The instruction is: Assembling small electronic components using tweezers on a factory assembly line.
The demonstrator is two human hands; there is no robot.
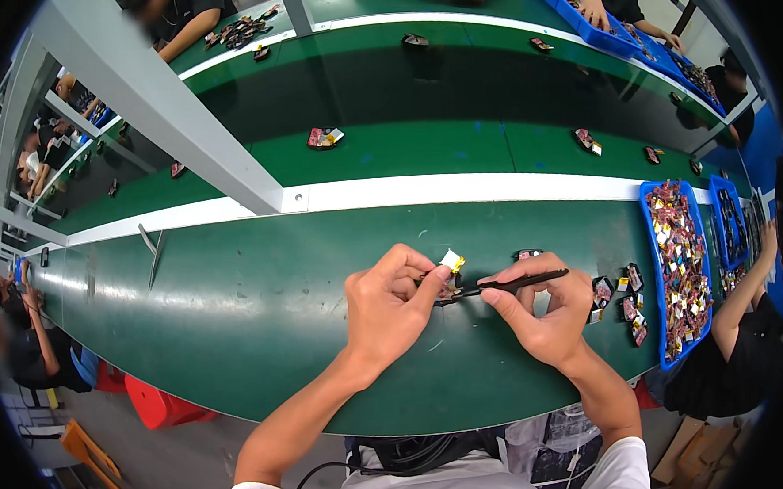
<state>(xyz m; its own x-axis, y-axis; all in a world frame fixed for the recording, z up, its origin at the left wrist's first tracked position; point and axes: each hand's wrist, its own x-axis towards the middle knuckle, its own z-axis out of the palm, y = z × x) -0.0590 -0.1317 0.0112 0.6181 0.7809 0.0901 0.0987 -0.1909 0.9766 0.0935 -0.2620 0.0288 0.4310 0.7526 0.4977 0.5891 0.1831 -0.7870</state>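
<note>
My left hand pinches a small electronic assembly with a white and yellow part on top, just above the green bench. Most of that piece is hidden behind my thumb and fingers. Black tweezers lie in the closed grip of my right hand, held almost level. Their tip points left and meets the lower side of the assembly; whether it grips anything there is too small to tell. Several similar small assemblies lie on the bench to the right of my right hand, and another sits just beyond it.
A blue tray full of such assemblies stands at the right, with another blue bin beyond it. Silver tweezers lie at the left. Past a white rail, a dark conveyor carries scattered pieces. A grey post rises left; co-workers sit around.
</note>
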